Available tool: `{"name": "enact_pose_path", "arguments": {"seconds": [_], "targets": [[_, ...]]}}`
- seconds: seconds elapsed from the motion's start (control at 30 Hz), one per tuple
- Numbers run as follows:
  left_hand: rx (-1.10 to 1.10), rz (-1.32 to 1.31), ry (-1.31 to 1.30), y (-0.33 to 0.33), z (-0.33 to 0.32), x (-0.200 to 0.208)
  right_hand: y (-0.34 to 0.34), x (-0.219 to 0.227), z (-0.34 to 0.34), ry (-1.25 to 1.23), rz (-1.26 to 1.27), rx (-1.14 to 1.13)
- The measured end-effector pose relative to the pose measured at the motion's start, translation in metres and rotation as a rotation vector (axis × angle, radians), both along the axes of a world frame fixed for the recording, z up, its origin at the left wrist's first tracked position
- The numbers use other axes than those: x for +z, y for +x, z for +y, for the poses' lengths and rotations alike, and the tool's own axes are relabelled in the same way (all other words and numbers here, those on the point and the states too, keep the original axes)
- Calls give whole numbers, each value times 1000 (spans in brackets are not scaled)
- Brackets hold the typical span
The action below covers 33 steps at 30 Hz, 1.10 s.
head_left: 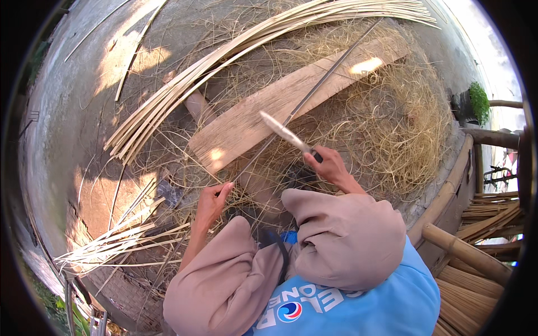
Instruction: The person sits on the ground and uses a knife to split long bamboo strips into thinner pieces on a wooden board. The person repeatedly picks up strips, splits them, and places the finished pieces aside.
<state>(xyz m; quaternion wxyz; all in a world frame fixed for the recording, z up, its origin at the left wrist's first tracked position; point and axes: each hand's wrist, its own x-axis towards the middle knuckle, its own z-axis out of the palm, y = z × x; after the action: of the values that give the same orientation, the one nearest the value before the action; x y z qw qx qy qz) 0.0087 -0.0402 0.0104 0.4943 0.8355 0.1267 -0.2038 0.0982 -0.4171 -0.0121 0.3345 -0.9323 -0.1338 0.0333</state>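
Note:
My left hand [210, 204] is closed, its thumb and fingers pinching the near end of a long, thin, dark strip [336, 67], apparently bamboo. From there the strip runs away to the upper right, over a flat wooden board [246, 126]. My right hand [332, 168] grips the dark handle of a knife [280, 129]. Its bright blade points to the far left and crosses the strip above the board's near edge. Whether blade and strip touch, I cannot tell.
A bundle of pale split strips [224, 53] curves beyond the board. Fine curled shavings [403, 134] cover the ground at right. Shorter pale strips [117, 246] lie at left. A bamboo rail [448, 185] stands at right, near a potted plant [478, 103].

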Motion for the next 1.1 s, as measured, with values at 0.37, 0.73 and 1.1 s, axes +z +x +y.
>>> {"name": "enact_pose_path", "arguments": {"seconds": [0.37, 0.73, 1.1], "targets": [[22, 56, 81, -68, 80, 29, 104, -16, -80, -4, 216, -315], [-121, 59, 424, -50, 50, 33, 119, 0, -42, 128, 281, -416], [-229, -240, 676, -21, -15, -7, 12, 48, 2, -133, 404, -90]]}}
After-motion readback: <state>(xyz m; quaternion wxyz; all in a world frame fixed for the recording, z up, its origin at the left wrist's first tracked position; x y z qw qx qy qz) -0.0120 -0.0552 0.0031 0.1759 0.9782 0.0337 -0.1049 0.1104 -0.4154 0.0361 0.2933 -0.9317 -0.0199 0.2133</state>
